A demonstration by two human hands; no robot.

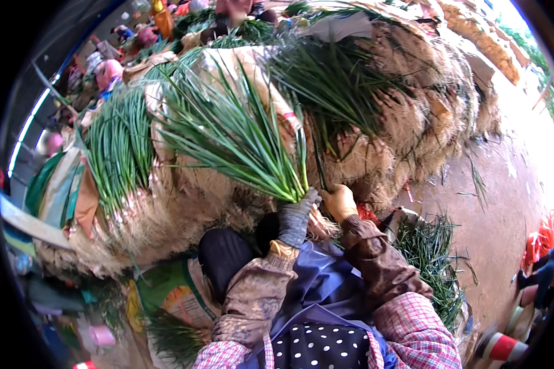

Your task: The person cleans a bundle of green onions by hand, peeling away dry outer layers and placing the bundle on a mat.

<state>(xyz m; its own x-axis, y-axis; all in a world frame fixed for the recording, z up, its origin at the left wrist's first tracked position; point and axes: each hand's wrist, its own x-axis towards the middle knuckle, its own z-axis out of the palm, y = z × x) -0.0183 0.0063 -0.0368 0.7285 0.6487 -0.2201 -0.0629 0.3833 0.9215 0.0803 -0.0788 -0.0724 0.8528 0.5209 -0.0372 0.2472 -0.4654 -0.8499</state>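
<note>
My left hand point(297, 218), in a grey knit glove, is wrapped round the lower stems of a bunch of scallions point(246, 144). Their long green leaves fan out up and to the left; the pale roots point(321, 226) show beneath the hand, above my lap. Just to the right, my right hand point(340, 203), tan and apparently gloved, is closed with its fingertips near the stems. A thin dark scallion leaf point(319, 165) runs up from those fingertips. Right behind both hands rises a long heap of scallions point(375, 147), its shaggy roots facing me.
Another row of scallions point(120, 144) lies at the left on the heap. Loose green leaves point(428, 255) are piled at my right on the brown floor point(495, 215). A printed sack point(178, 286) lies by my left knee. Other people point(108, 74) sit at the far left.
</note>
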